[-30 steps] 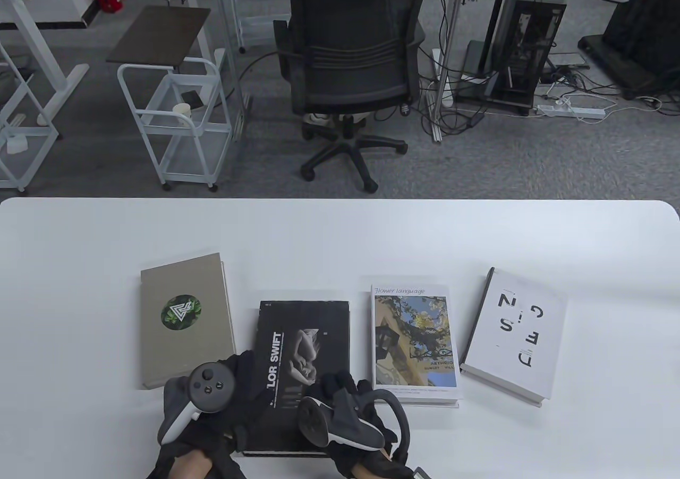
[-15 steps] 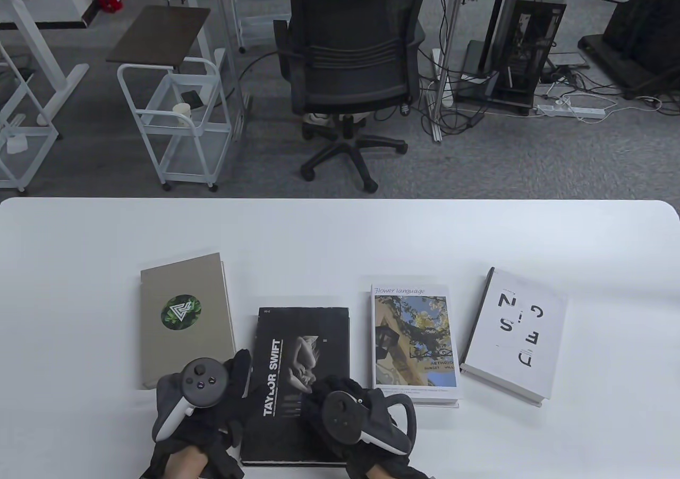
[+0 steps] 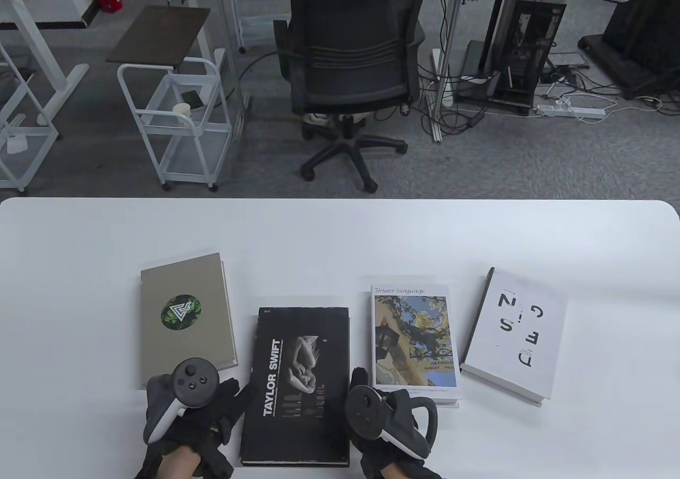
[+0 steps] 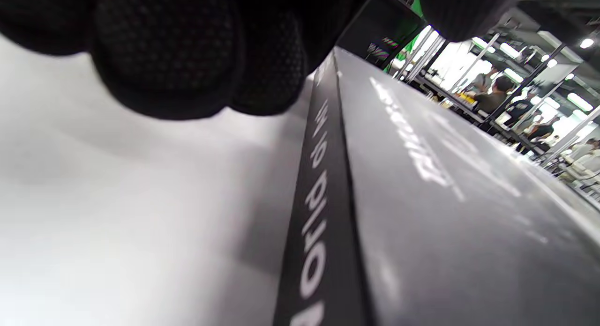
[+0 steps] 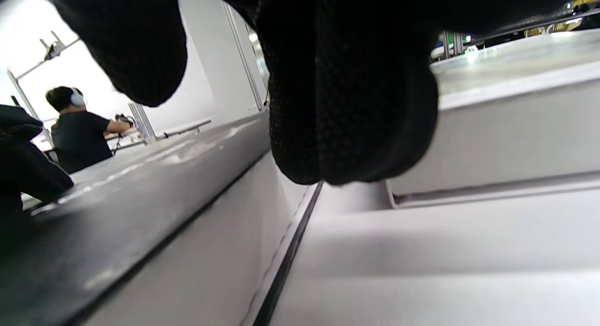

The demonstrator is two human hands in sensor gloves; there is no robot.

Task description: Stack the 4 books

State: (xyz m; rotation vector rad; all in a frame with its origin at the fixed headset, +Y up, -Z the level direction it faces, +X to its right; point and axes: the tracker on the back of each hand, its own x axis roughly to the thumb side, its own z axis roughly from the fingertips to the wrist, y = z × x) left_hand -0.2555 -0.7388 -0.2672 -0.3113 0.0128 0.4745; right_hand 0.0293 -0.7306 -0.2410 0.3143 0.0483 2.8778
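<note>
Four books lie in a row on the white table (image 3: 340, 234): a grey-beige book with a green circle (image 3: 186, 314), a black Taylor Swift book (image 3: 297, 383), a Flower language book (image 3: 414, 341) and a white lettered book (image 3: 512, 335). My left hand (image 3: 231, 396) sits at the black book's left long edge, fingers beside the spine (image 4: 318, 199). My right hand (image 3: 361, 388) sits at its right edge, in the gap between it and the Flower language book (image 5: 515, 129). Both hands flank the black book (image 5: 117, 199) without gripping it; whether the fingers touch it is unclear.
The black book's near end lies close to the table's front edge. Beyond the far edge stand an office chair (image 3: 350, 64) and a white cart (image 3: 175, 123) on the floor. Bare table lies behind the row of books.
Both hands slid off the top of the black book to its two long sides. The black book shifted slightly toward the table's front edge.
</note>
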